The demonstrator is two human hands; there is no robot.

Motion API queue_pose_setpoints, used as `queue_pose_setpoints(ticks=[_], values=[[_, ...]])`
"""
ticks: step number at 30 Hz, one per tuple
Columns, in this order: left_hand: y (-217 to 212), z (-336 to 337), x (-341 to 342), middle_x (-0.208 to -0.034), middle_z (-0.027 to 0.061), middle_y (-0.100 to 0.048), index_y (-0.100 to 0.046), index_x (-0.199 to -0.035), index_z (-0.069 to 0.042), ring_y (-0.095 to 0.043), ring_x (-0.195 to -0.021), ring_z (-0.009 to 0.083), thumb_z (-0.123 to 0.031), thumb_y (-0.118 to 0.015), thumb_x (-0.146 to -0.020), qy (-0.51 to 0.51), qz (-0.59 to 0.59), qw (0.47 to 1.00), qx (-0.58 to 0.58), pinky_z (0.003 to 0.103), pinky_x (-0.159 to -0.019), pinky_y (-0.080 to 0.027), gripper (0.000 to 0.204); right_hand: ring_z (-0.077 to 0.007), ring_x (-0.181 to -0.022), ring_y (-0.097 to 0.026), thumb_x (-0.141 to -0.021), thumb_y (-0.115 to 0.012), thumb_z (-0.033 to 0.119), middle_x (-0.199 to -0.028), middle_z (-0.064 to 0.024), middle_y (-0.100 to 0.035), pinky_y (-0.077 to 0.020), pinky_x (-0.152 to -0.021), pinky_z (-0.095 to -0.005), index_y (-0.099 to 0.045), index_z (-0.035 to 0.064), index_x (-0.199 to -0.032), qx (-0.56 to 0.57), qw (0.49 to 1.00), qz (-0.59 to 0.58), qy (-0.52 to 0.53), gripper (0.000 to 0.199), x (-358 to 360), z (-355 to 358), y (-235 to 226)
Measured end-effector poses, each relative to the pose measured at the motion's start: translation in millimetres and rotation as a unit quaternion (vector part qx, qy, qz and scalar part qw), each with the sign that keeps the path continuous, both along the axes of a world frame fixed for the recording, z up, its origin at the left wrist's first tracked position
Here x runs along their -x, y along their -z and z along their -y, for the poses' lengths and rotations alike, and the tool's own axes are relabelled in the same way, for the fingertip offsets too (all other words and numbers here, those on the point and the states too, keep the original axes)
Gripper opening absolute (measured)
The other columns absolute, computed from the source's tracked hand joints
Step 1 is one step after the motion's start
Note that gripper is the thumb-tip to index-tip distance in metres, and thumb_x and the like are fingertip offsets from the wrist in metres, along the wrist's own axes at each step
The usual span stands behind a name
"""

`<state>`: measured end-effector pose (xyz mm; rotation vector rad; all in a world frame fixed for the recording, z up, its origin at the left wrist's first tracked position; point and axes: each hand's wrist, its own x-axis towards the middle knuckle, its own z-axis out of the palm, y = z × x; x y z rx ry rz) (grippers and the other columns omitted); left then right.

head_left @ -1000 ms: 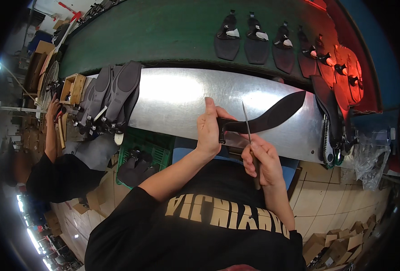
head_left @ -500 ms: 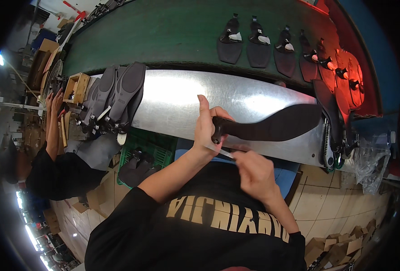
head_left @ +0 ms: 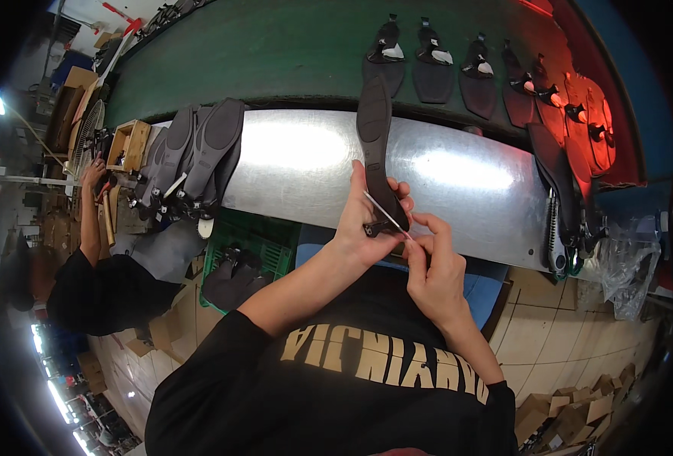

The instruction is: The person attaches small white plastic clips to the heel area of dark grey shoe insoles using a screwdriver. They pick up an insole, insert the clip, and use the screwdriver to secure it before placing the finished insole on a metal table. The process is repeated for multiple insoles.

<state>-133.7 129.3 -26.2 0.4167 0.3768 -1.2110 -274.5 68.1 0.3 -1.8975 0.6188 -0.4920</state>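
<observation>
My left hand (head_left: 355,228) is wrapped round the heel end of a dark shoe sole (head_left: 374,133). The sole stands nearly upright in the view, its toe pointing away from me and its grooved underside showing. Between finger and thumb, my right hand (head_left: 435,277) pinches a thin whitish strip (head_left: 386,211), which lies slantwise across the heel end. Whether the strip is stiff or soft I cannot tell. Both hands are above the near edge of a shiny metal worktop (head_left: 458,182).
More dark soles (head_left: 211,144) are stacked on the worktop's left. A green belt (head_left: 253,61) beyond carries several sandal parts (head_left: 435,76), some in red light. A utility knife (head_left: 555,235) lies at right. A green crate (head_left: 268,251) sits below. A co-worker's arm (head_left: 88,220) is at left.
The sole has swung from pointing right to pointing away from me, now showing its underside. My right hand has shifted slightly, and the strip now crosses the heel end.
</observation>
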Motion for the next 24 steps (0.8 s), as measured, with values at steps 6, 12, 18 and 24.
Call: queue_pose_setpoints(ticks=[6,12,18,24], values=[[-1.9,4.2,-3.5,-0.06,0.0057,-0.055,-0.059,-0.073,-0.007,-0.056,-0.063,0.0239,-0.074,-0.031,-0.089,0.014,0.172,0.985,-0.004,0.034,-0.064,-0.048,0.075,-0.0373,-0.067,-0.059,-0.089,-0.057,0.004,-0.074,-0.016,-0.056,-0.0465,-0.057,-0.0434,-0.049,0.0033,-0.089,0.153,0.987,0.01,-0.038,0.009,1.2,-5.2,12.8],[-3.9,3.8,-3.3,-0.056,0.0047,-0.052,-0.058,-0.072,-0.005,-0.055,-0.059,0.0226,-0.078,-0.029,-0.087,0.061,0.163,0.983,-0.054,0.033,-0.059,-0.047,0.08,-0.0354,-0.066,-0.06,-0.089,-0.057,0.005,-0.073,-0.0153,-0.056,-0.0464,-0.055,-0.0429,-0.048,0.0033,-0.088,0.134,0.986,0.012,-0.099,0.009,8.4,-3.8,12.4],[10.8,8.9,-14.2,-0.06,0.0049,-0.052,-0.057,-0.077,-0.005,-0.053,-0.059,0.0215,-0.08,-0.027,-0.085,0.108,0.155,0.974,-0.124,0.032,-0.056,-0.047,0.081,-0.0317,-0.065,-0.06,-0.082,-0.061,0.004,-0.073,-0.0114,-0.058,-0.0479,-0.055,-0.0405,-0.05,0.0067,-0.083,0.149,0.954,0.022,-0.259,0.011,20.9,-17.8,7.6],[-25.9,19.9,-15.2,-0.069,0.0067,-0.059,-0.057,-0.097,-0.002,-0.059,-0.065,0.0171,-0.067,-0.027,-0.094,0.144,0.22,0.956,-0.133,0.029,-0.059,-0.051,0.072,-0.0176,-0.058,-0.056,-0.082,-0.066,0.004,-0.072,-0.0063,-0.056,-0.0441,-0.052,-0.0291,-0.063,0.0057,-0.104,0.003,0.997,0.053,-0.051,0.023,10.8,23.8,-8.3]])
